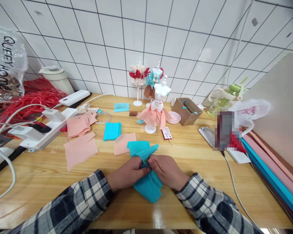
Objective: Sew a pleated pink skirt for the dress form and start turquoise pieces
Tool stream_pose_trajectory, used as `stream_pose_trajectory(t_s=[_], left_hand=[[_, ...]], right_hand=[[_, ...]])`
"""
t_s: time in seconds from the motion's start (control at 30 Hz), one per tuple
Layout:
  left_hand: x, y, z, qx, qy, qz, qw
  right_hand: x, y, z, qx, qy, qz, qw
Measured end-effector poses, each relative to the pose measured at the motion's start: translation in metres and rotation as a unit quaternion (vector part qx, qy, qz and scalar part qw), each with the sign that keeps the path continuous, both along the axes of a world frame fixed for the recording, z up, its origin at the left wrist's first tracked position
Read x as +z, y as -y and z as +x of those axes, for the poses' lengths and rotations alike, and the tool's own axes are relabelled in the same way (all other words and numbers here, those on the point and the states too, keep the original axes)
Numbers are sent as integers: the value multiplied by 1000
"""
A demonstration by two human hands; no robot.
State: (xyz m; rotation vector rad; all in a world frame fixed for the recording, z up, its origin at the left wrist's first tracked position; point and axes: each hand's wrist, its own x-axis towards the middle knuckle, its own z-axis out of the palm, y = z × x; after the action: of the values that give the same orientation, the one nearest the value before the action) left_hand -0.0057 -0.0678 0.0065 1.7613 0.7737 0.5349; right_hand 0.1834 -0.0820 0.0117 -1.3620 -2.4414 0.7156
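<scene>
A sheet of blue crepe paper (148, 187) is gathered at its middle between my two hands, above the front of the table. My left hand (128, 172) is closed on its left side, with the thumb pressed on the pinched part. From the right, my right hand (167, 169) grips the same pinch, fingers curled. The upper end fans out past my fingers and the lower end hangs toward me. Beyond it stands a small white mannequin (161, 92) in a pink crepe paper skirt (154, 115). A pink paper piece (124, 143) lies just behind the blue sheet.
Pink sheets (80, 149) and folded blue paper (112, 131) lie left. Two dressed mannequins (137, 83) stand by the tiled wall. A cardboard box (187, 112), a pink dish (174, 117) and a tag (166, 133) sit right of centre. A power strip (51, 130) with cables borders the left.
</scene>
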Motion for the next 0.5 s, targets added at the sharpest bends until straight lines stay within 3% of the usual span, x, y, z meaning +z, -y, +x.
stream_pose_trajectory(t_s=[0.33,0.5], left_hand=[[4,2,2,3,-23,12,1000],[5,3,-2,29,-37,16,999]], right_hand=[[2,0,-3,-6,0,-6,1000],[-3,-5,5,-57,-85,14,995]])
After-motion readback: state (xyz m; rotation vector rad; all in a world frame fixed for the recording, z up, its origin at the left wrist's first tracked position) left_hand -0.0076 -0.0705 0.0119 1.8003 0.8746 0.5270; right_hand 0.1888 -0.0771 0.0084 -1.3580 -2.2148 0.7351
